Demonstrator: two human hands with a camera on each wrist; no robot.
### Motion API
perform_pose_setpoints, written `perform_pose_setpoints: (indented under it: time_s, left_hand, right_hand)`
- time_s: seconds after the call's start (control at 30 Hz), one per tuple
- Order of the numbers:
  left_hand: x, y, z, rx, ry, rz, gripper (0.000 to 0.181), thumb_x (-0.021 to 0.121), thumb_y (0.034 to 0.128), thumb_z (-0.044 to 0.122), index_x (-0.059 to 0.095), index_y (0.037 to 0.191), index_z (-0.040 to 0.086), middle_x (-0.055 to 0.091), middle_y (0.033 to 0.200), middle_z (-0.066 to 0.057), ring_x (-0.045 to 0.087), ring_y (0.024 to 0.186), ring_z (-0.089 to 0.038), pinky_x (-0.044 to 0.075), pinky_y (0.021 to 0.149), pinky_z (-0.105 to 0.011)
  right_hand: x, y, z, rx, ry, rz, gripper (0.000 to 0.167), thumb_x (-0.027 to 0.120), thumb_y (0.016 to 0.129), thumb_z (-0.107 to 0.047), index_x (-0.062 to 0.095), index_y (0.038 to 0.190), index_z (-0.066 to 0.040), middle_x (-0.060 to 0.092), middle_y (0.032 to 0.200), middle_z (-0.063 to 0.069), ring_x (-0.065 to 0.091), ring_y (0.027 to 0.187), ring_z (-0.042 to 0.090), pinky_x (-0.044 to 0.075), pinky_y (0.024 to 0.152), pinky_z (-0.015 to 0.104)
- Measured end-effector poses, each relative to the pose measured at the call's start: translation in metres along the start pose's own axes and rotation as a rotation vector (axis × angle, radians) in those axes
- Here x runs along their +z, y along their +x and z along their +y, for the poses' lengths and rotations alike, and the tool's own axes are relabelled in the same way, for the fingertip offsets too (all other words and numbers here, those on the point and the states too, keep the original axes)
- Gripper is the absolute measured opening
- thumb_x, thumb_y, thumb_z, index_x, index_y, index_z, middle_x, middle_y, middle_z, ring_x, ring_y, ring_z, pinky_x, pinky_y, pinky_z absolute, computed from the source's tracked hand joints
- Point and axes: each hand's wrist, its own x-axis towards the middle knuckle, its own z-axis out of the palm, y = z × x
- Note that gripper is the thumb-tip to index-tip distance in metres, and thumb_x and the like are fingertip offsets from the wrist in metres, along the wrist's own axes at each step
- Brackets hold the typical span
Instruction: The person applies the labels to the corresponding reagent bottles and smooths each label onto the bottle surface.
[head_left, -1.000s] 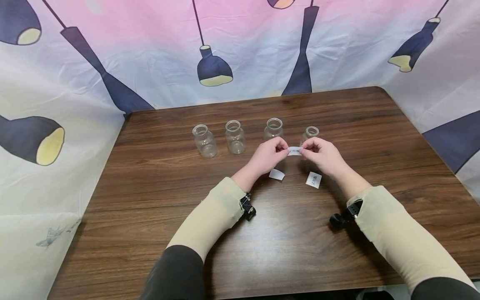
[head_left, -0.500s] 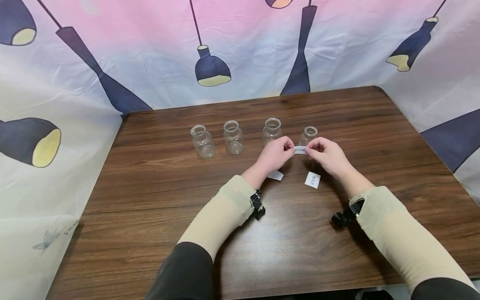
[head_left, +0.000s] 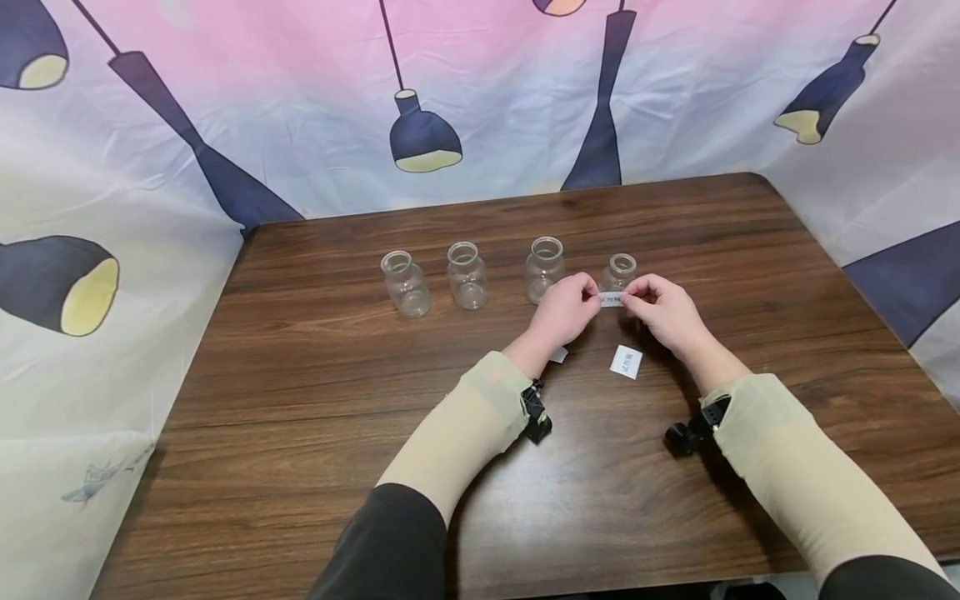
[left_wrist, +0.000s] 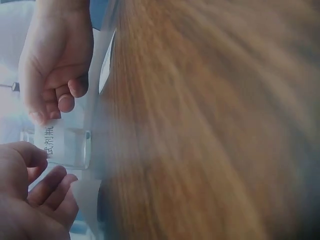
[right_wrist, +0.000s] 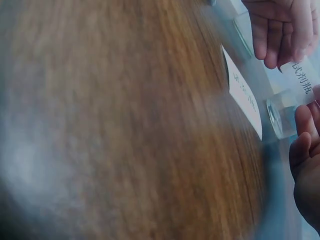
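Four jars (head_left: 543,271) share a brown table (head_left: 300,400), patterned cloth (head_left: 510,125) behind.

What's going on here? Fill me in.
A person's left hand and right hand pinch opposite ends of a white paper label with dark characters. It is held in front of the rightmost clear glass jar; contact is unclear. Three other clear glass jars stand farther left. On the brown wood-grain table lie a square white label and a partly hidden white piece.

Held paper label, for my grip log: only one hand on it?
No, the left hand and right hand both pinch the paper label.
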Motion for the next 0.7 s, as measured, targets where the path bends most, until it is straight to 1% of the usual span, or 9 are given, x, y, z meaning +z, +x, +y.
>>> perform_pose_setpoints:
  time_s: [0.13,0.3,0.5,0.7]
  left_hand:
    - [0.006,0.002,-0.002,-0.021,-0.023,0.022,0.005,0.059,0.0888,0.017,0.061,0.089,0.013,0.058,0.084,0.003,0.053,0.077,-0.012,0.04,0.069,-0.021]
    - [0.009,0.004,-0.004,-0.014,-0.067,0.034,0.004,0.061,0.0886,0.017,0.061,0.087,0.013,0.058,0.082,0.003,0.052,0.077,-0.012,0.04,0.07,-0.021]
    - [0.01,0.007,-0.001,0.014,-0.041,0.025,0.005,0.061,0.0881,0.016,0.063,0.089,0.012,0.057,0.081,0.003,0.051,0.081,-0.012,0.039,0.071,-0.021]
    - [0.012,0.01,0.001,0.005,-0.034,0.034,0.004,0.062,0.0879,0.015,0.063,0.087,0.011,0.056,0.081,0.002,0.05,0.087,-0.012,0.039,0.074,-0.021]
  right_hand:
    - [0.002,0.0,0.001,0.0,0.033,0.013,0.016,0.06,0.09,-0.014,0.059,0.095,0.001,0.057,0.072,0.002,0.051,0.061,0.012,0.042,0.055,0.021]
    - [0.003,0.0,0.002,0.021,0.064,0.027,0.017,0.06,0.091,-0.015,0.059,0.097,0.001,0.057,0.074,0.005,0.052,0.062,0.014,0.042,0.054,0.021]
    - [0.002,0.001,0.007,0.043,0.052,0.052,0.018,0.059,0.091,-0.015,0.058,0.096,0.002,0.057,0.075,0.001,0.053,0.063,0.012,0.044,0.054,0.02]
    - [0.002,0.001,0.01,0.045,0.06,0.08,0.015,0.059,0.09,-0.012,0.058,0.095,0.001,0.056,0.074,-0.002,0.052,0.061,0.01,0.043,0.054,0.02]
